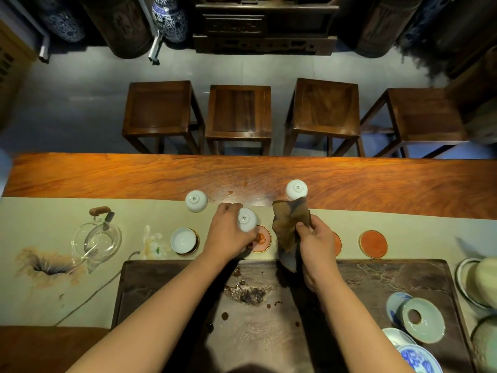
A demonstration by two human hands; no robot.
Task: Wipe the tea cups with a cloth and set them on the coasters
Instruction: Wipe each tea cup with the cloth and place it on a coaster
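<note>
Head view: left hand (230,235) grips an inverted white cup (246,223) above a round orange coaster (262,239); right hand (313,243) clutches the limp brown cloth (289,227). Glazed porcelain looks slick, so a loose pinch could drop it onto the dark stone tray (349,286). Two cups (196,201) wait upturned on the table; one (184,240) sits upright on a coaster.

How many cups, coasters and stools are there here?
Cups: 4, one in the left hand, one upright on a coaster, two upside down
Coasters: 4, orange ones, one under the upright cup
Stools: 4
Total: 12
</note>
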